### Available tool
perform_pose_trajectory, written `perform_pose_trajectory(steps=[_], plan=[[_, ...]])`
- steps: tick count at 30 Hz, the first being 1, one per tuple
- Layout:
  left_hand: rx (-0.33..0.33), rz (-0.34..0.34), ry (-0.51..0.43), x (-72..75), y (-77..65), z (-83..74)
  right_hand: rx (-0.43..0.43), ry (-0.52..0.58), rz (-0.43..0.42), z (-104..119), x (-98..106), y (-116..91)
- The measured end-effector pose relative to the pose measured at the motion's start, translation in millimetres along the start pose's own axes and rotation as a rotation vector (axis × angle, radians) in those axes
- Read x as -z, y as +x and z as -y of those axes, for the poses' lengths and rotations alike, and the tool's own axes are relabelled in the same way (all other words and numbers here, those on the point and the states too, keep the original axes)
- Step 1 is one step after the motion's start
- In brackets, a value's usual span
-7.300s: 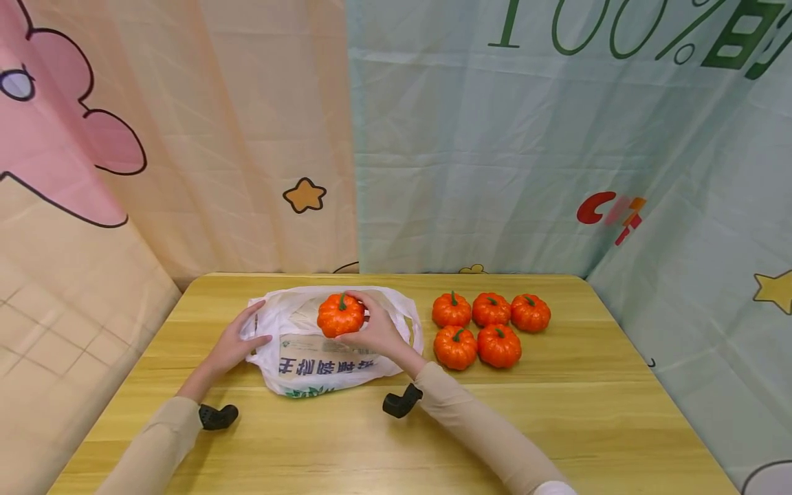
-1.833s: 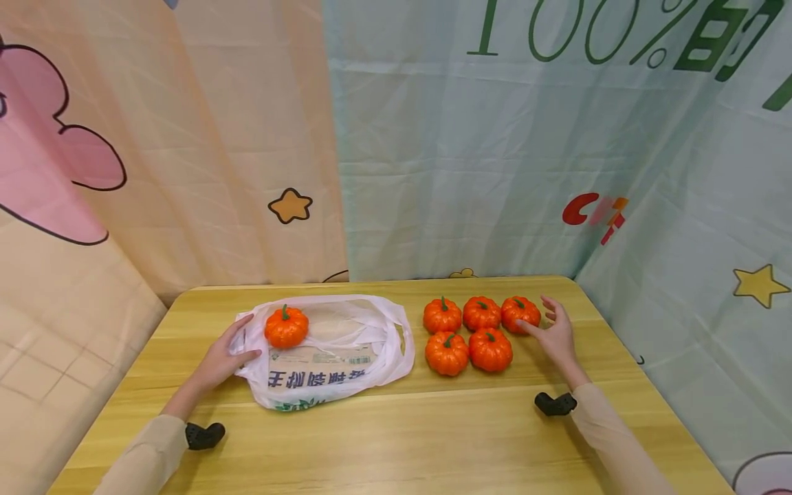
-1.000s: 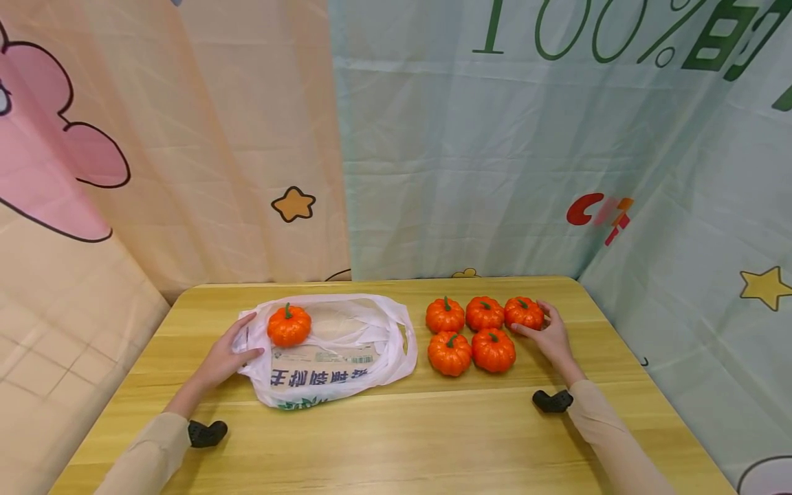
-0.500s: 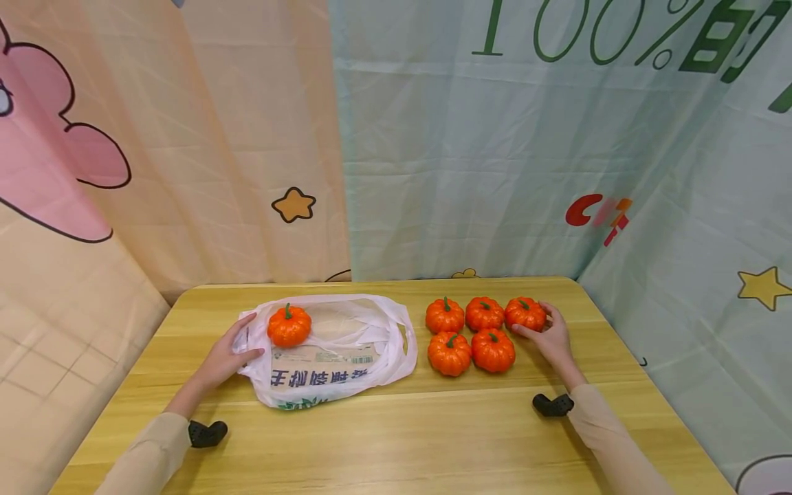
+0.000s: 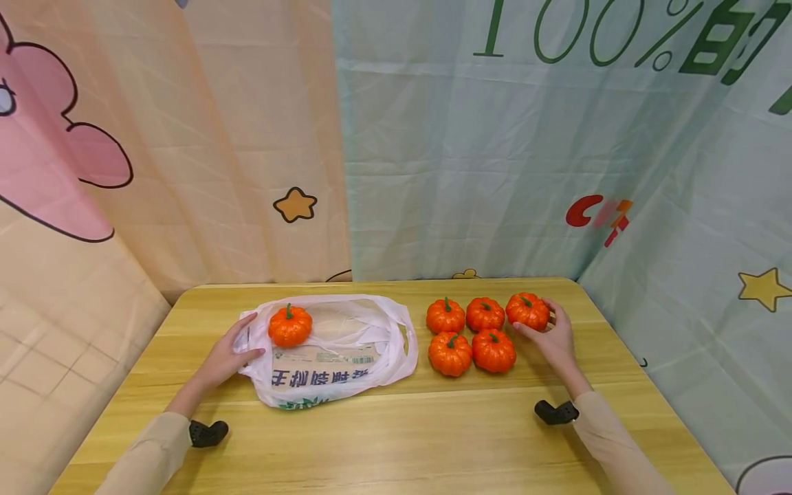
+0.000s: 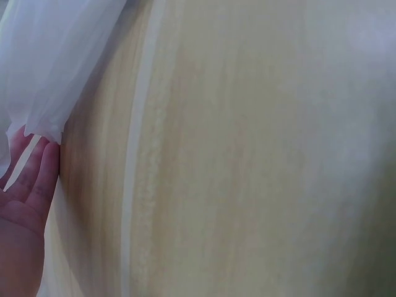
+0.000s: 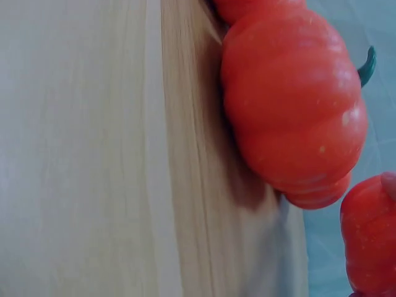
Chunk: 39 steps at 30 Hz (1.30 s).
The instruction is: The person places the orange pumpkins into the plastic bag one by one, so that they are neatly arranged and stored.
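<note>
In the head view my right hand (image 5: 555, 339) holds a small orange pumpkin (image 5: 527, 311) with a green stem between thumb and fingers, at the right end of the back row. The right wrist view shows part of this held pumpkin (image 7: 369, 238) at the lower right, beside a larger-looking pumpkin (image 7: 294, 99) that sits closer to the camera. My left hand (image 5: 224, 359) is at the left end of a white plastic bag (image 5: 390, 368), thumb and index finger spread. Its straight fingers (image 6: 43, 176) reach under the bag's edge in the left wrist view. One pumpkin (image 5: 289, 326) lies at the bag's left side.
Left of the held pumpkin stand two more back-row pumpkins, a middle one (image 5: 485, 314) and a left one (image 5: 445, 315). In front are two others, a left one (image 5: 449, 354) and a right one (image 5: 493, 350). Curtains (image 5: 464, 172) hang behind the wooden table (image 5: 371, 447).
My right hand set one pumpkin in the bag, moved right to the back-row end pumpkin, took hold of it and has now raised it slightly. The left hand stays at the bag.
</note>
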<state>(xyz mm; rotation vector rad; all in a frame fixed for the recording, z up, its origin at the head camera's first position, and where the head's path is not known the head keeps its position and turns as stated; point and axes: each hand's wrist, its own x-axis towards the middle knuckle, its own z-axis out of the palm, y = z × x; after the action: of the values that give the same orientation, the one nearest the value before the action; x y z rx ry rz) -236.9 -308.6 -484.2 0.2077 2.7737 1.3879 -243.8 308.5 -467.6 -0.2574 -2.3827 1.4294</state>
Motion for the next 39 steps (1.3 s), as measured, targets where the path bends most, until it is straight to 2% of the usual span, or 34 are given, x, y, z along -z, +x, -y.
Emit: perform_pose_trajectory(steps=[6,13,19,32,39], plan=[[0.005,0.000,0.006,-0.3,-0.4,-0.3,0.030,0.034,-0.054,13,-2,-8],[0.010,0.003,0.004,-0.8,-1.0,-0.4,0.052,0.030,-0.039,34,-4,-19],[-0.005,-0.004,-0.007,-0.3,-0.8,-0.5,0.090,0.051,-0.036,48,-14,-28],[0.008,0.009,-0.008,-0.2,-0.7,-3.6,0.154,0.088,0.042,64,-42,-49],[0.008,0.006,-0.008,0.1,-1.2,-3.6,0.144,0.142,0.078,77,-52,-57]])
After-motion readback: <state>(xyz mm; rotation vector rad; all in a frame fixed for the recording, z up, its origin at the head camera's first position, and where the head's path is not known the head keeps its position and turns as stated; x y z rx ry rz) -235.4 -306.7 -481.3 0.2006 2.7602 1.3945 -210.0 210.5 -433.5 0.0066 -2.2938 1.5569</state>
